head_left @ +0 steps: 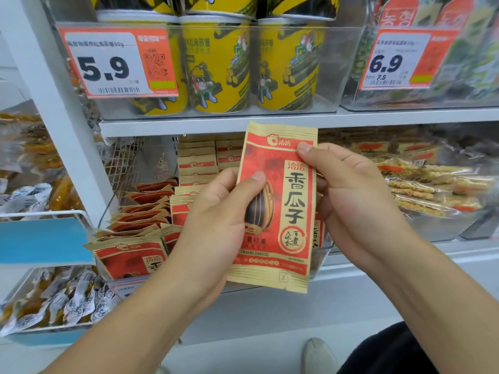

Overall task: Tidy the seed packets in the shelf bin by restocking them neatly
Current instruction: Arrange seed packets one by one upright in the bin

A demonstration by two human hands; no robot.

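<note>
One red-and-tan seed packet (275,209) stands upright at the centre of the frame, held up in front of the shelves by two bare hands. The left hand (216,220) has its grip on the packet's left edge, thumb pressed on the printed face and fingers behind; the right hand (351,190) pinches the upper right edge, thumb near the top corner.

Behind and below the hands, left of centre, the clear shelf bin (321,255) holds many more of the same packets (140,225), in perhaps two or three rows; the front ones lean and fan out unevenly, and an exact count is not possible from here.

On the white shelf (172,128) above, three yellow tubs (216,68) stand side by side in a clear tray, with more stacked on top. Two orange price tags show: 5.9 (116,63) at upper left, 6.9 (402,60) at upper right. Wrapped snacks (432,184) fill the right bin, small sachets (54,300) the lower left. A pale floor runs along the bottom.
</note>
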